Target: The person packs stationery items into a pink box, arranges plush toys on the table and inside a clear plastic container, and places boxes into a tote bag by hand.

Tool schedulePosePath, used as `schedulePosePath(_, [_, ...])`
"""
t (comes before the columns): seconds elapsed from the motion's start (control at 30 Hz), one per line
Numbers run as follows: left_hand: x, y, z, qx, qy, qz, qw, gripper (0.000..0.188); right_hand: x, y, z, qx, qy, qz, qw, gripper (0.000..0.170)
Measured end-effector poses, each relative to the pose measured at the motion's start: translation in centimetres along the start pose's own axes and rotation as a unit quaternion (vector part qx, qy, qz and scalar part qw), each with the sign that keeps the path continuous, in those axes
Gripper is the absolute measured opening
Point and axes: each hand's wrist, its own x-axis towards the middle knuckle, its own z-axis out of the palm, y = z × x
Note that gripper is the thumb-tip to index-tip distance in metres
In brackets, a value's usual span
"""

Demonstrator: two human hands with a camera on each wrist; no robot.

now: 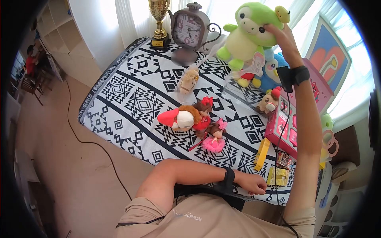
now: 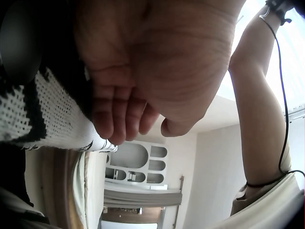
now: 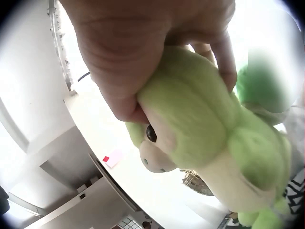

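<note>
My right hand (image 1: 283, 39) grips the head of a large green plush toy (image 1: 246, 43) at the back right of the table. In the right wrist view, the thumb presses near the eye of the plush toy (image 3: 195, 109) and the fingers curl over the far side of its head. My left hand (image 1: 251, 183) lies at the table's near edge, fingers loosely bent and holding nothing. Beside it are a small yellow box (image 1: 278, 176) and a yellow strip-shaped packet (image 1: 262, 154). A blue plush penguin (image 1: 271, 73) sits just below the green toy.
A patterned cloth (image 1: 135, 101) covers the table. Dolls (image 1: 204, 123), a red-hatted plush (image 1: 178, 119) and a small horse plush (image 1: 188, 81) lie mid-table. A trophy (image 1: 159, 23) and clock (image 1: 189, 29) stand behind. A pink box (image 1: 279, 129) with an open lid is at right.
</note>
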Motion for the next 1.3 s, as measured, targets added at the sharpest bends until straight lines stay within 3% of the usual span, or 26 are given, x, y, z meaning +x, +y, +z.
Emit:
schedulePosePath(0.17, [-0.1, 0.1, 0.0, -0.003, 0.003, 0.002, 1.0, 0.03, 1.7, 3.6, 1.5, -0.065, 0.026, 0.013, 0.997, 0.052])
schedulePosePath(0.27, [0.0, -0.2, 0.0, -0.003, 0.001, 0.002, 1.0, 0.03, 3.3, 6.2, 3.5, -0.098, 0.041, -0.021, 0.994, 0.065])
schedulePosePath(0.43, [0.0, -0.1, 0.0, -0.011, 0.005, -0.01, 1.0, 0.028, 3.5, 8.4, 7.3, -0.136, 0.046, -0.041, 0.989, 0.064])
schedulePosePath(0.5, [0.0, -0.2, 0.0, -0.014, 0.011, -0.011, 1.0, 0.028, 3.5, 9.0, 7.5, -0.034, 0.01, 0.042, 0.999, 0.061])
schedulePosePath(0.63, [0.1, -0.1, -0.2, -0.013, 0.004, -0.003, 1.0, 0.028, 2.8, 9.4, 7.1, -0.021, -0.027, 0.091, 0.995, 0.06])
schedulePosePath(0.7, [0.0, -0.1, -0.1, -0.01, -0.002, -0.004, 1.0, 0.028, 2.6, 9.0, 6.9, -0.097, -0.061, 0.107, 0.988, 0.058])
schedulePosePath(0.8, [0.0, 0.0, -0.1, -0.014, 0.005, -0.004, 1.0, 0.027, 2.4, 9.9, 7.5, -0.17, -0.042, 0.073, 0.982, 0.054])
schedulePosePath(0.93, [0.1, -0.3, 0.0, -0.014, 0.002, -0.004, 1.0, 0.028, 2.0, 10.1, 7.5, -0.193, -0.063, 0.081, 0.976, 0.052])
schedulePosePath(1.0, [0.0, -0.2, -0.2, -0.009, -0.003, -0.004, 1.0, 0.028, 1.5, 9.5, 7.3, -0.082, -0.125, 0.2, 0.968, 0.051])
schedulePosePath(1.1, [0.0, -0.1, 0.0, -0.001, 0.0, -0.003, 1.0, 0.031, -0.5, 9.3, 8.1, -0.033, -0.122, 0.27, 0.954, 0.048])
schedulePosePath(1.17, [-0.1, -0.1, -0.1, 0.0, 0.003, -0.004, 1.0, 0.033, -1.2, 9.7, 8.3, -0.032, -0.148, 0.263, 0.953, 0.048])
schedulePosePath(1.27, [-0.1, -0.1, -0.1, 0.0, 0.007, -0.005, 1.0, 0.034, -1.9, 7.9, 8.3, -0.147, -0.196, 0.23, 0.942, 0.071])
schedulePosePath(1.3, [-0.1, 0.0, -0.1, 0.002, 0.006, -0.006, 1.0, 0.034, -2.0, 8.8, 8.4, -0.146, -0.198, 0.233, 0.941, 0.071])
